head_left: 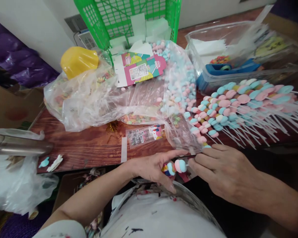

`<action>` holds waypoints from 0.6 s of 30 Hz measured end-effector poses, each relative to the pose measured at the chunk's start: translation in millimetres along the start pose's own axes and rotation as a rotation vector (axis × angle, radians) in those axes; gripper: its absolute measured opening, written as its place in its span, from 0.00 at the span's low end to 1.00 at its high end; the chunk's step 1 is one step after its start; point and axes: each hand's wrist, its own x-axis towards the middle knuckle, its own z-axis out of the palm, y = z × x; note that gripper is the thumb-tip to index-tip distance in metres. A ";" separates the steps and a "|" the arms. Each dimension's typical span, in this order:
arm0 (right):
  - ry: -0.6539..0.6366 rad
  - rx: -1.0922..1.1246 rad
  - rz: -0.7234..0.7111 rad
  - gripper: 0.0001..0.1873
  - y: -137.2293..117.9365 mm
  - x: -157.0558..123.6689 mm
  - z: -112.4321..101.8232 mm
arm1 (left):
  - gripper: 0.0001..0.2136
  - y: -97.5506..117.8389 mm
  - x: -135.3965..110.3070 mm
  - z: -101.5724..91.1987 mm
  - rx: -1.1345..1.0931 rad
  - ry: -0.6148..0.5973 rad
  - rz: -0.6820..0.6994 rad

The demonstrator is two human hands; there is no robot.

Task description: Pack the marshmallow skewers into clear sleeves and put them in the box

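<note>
The left hand (152, 167) and the right hand (222, 170) meet just in front of the near edge of the wooden table (89, 145), over the person's lap. Between them sits a small candy skewer (177, 166) with puffy pink, white and blue pieces on it. The left fingers curl around the candy end and hold it. The right fingertips close on the other end, where the thin stick seems to be (the stick itself is too small to see well here).

The candy looks very light and soft, like marshmallow, so I think a hard squeeze would squash it. It may be a bit sticky too. The stick looks thin and bendy and could snap. I think the best place to hold is the bare stick, with only a gentle touch on the soft pieces.

On the table, to the right, lies a big pile of finished skewers (240, 105), their sticks pointing right. In the middle of the table a clear bag of loose candy (175, 89) spills open.

The left palm hides part of the skewer. The far right of the table is blurry, and the things inside the clear plastic box (238, 56) at its back are hard to tell.
</note>
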 end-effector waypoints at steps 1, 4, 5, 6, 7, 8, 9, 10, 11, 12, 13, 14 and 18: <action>-0.019 0.007 0.021 0.15 -1.8 0.9 2.9 | 0.46 2.5 0.3 -0.3 0.046 0.008 0.030; -0.080 0.040 0.098 0.14 -8.7 6.1 12.3 | 0.46 10.3 2.1 -0.8 0.187 0.042 0.135; -0.091 0.052 0.119 0.13 -12.3 9.0 15.8 | 0.46 12.2 3.5 -0.3 0.225 0.044 0.158; -0.095 0.063 0.134 0.13 -16.6 12.3 19.7 | 0.46 13.5 5.2 0.8 0.255 0.037 0.169; -0.082 0.069 0.138 0.12 -21.4 16.0 24.0 | 0.47 14.2 7.0 2.3 0.278 0.026 0.170; -0.063 0.070 0.134 0.12 -26.0 19.8 28.4 | 0.47 14.4 8.8 3.9 0.301 0.015 0.166; -0.046 0.068 0.130 0.11 -29.9 23.4 32.8 | 0.47 14.2 10.0 5.4 0.323 0.011 0.160; -0.025 0.068 0.124 0.10 -32.4 26.7 36.6 | 0.47 13.9 10.5 6.2 0.339 0.020 0.161; 0.003 0.076 0.114 0.09 -32.9 29.4 39.6 | 0.48 13.7 9.8 6.0 0.341 0.041 0.168; 0.035 0.084 0.100 0.09 -31.2 31.5 41.2 | 0.49 13.8 7.8 4.7 0.320 0.066 0.178; 0.067 0.087 0.087 0.09 -27.4 33.1 41.2 | 0.50 14.2 4.6 2.0 0.268 0.088 0.185; 0.102 0.078 0.081 0.10 -21.8 34.3 39.4 | 0.50 15.0 0.3 -1.6 0.187 0.104 0.183; 0.176 0.057 0.089 0.12 3.0 38.5 21.3 | 0.23 17.4 -19.2 -16.0 -0.105 0.109 0.026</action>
